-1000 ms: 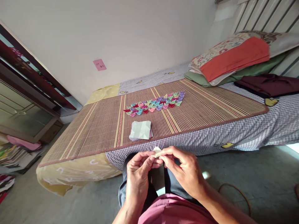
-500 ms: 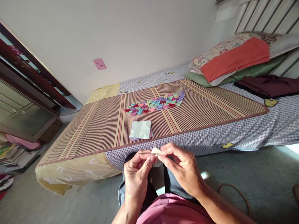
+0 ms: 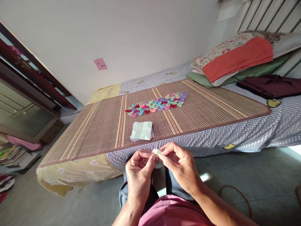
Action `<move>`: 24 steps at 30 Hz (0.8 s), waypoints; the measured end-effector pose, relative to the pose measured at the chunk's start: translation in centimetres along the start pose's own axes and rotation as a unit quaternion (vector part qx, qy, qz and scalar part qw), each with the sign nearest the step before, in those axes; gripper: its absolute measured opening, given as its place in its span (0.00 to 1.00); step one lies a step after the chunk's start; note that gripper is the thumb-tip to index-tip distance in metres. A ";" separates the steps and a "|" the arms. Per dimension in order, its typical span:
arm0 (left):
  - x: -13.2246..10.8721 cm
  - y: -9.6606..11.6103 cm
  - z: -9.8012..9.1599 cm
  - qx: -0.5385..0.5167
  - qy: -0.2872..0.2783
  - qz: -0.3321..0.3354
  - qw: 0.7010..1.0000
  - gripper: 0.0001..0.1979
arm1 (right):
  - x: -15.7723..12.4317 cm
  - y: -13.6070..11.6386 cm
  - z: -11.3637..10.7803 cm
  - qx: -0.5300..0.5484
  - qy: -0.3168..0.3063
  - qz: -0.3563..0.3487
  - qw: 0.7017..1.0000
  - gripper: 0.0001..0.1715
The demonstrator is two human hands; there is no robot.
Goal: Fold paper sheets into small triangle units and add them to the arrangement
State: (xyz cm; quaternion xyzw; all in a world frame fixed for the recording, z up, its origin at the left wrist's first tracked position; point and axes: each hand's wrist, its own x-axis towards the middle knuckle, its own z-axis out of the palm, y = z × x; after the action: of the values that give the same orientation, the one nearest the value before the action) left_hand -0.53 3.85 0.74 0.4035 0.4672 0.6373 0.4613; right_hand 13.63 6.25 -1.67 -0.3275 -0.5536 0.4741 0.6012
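Note:
A small piece of folded pale cream paper [image 3: 156,151] is pinched between my two hands, over my lap and just off the bed's edge. My left hand [image 3: 141,164] grips its left side between thumb and fingers. On its right side, the thumb and fingertips of my right hand [image 3: 180,161] press together. Fingertips hide part of the folds. Beyond the hands lies a stack of creased square paper [image 3: 141,130], a pale sheet on top. Farther back, several small folded paper boats [image 3: 161,107] in many colours stand in close rows.
A striped woven mat [image 3: 98,128] covers the bed over a checked sheet [image 3: 249,131]. Pillows with a red cloth [image 3: 240,58] and a dark folded garment [image 3: 270,86] lie at the right. A pink note [image 3: 100,64] is on the wall.
The folded paper has been turned or pressed between the fingers and now looks narrower. My right hand has shifted slightly left. The stack and the paper boats have stayed put.

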 end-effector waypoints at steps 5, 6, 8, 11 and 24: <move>0.4 -0.2 0.1 -0.039 -0.006 -0.019 0.999 0.10 | 0.1 -0.1 0.2 0.022 0.011 0.024 0.999 0.10; 0.5 -0.2 0.1 -0.055 -0.008 -0.034 0.998 0.10 | 0.1 -0.1 0.3 0.031 0.010 0.032 0.999 0.11; 0.7 -0.3 0.1 -0.077 -0.023 -0.073 0.994 0.12 | 0.1 -0.1 0.3 0.052 0.009 0.046 0.998 0.13; 0.8 -0.4 0.0 -0.074 -0.060 -0.115 0.989 0.14 | 0.0 0.0 0.2 0.056 0.017 0.051 0.997 0.14; 0.1 0.3 -0.2 0.038 -0.043 -0.029 0.998 0.14 | 0.3 -0.8 -0.3 0.002 -0.058 0.080 0.995 0.17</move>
State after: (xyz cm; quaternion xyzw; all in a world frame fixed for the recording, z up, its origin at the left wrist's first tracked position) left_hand -0.84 3.90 0.94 0.4339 0.4829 0.5874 0.4832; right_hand 14.04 6.29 -0.92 -0.3411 -0.5585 0.5400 0.5292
